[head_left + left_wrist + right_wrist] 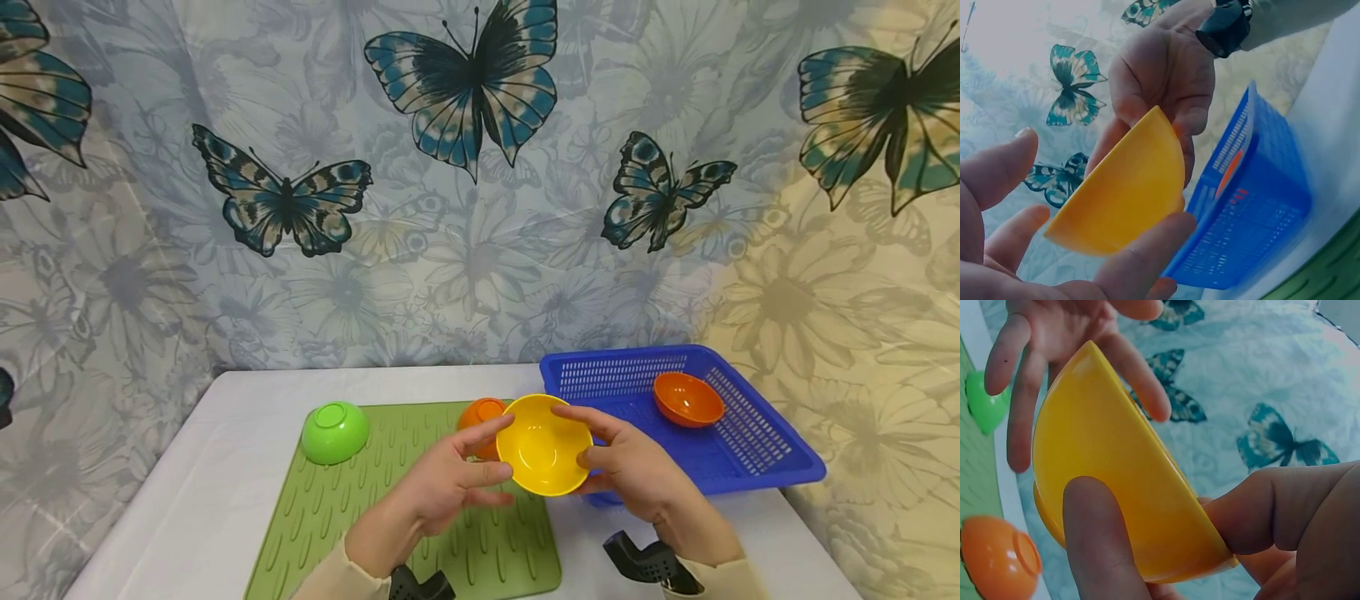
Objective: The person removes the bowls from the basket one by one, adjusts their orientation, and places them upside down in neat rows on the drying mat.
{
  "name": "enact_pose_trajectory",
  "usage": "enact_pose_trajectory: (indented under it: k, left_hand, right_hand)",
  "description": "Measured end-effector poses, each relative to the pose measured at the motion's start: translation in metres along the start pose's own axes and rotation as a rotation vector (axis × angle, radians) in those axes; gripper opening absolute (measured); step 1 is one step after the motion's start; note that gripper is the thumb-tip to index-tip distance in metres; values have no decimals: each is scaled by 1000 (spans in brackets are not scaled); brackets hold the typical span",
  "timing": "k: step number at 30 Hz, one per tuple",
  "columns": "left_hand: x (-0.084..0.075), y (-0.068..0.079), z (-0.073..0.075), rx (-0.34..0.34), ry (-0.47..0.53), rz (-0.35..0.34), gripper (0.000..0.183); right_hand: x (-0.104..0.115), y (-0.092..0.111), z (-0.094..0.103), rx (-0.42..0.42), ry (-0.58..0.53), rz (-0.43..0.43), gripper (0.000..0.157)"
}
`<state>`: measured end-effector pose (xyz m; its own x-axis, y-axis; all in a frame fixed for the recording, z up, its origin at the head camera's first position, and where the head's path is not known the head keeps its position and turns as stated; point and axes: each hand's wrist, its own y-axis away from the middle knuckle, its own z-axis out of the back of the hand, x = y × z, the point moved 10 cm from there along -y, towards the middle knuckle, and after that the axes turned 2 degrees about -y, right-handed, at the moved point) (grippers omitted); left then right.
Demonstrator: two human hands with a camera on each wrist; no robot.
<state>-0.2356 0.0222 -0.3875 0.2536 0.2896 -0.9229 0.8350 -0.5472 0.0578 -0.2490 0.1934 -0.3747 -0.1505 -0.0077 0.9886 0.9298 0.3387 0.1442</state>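
Observation:
A yellow bowl [546,446] is held up over the right edge of the green mat [390,500], its inside turned toward the head camera. My right hand [639,468] pinches the bowl at its right side, with finger and thumb on either side of the wall in the right wrist view. On the other side my left hand [450,477] has its fingers spread and fairly straight, close around the bowl's left rim. Behind the yellow bowl, an orange bowl [480,412] stands upside down on the mat, partly hidden. Another upside-down bowl, a green one [335,433], sits at the mat's far left corner.
A blue basket [750,477] with slotted walls stands at the back right of the white table [172,500]. Inside it lies an orange-red bowl [688,400], open side up. A butterfly-print cloth [480,250] hangs behind the table.

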Motion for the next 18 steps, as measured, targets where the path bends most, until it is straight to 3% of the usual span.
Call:
enact_pose_trajectory:
  k: [10,18]
  left_hand:
    - [7,9,8,24,117,5,62]
    - [10,14,16,11,122,6,64]
  right_hand:
    - [-6,3,-27,68,-80,26,63]
    - [-8,6,-42,118,-117,27,60]
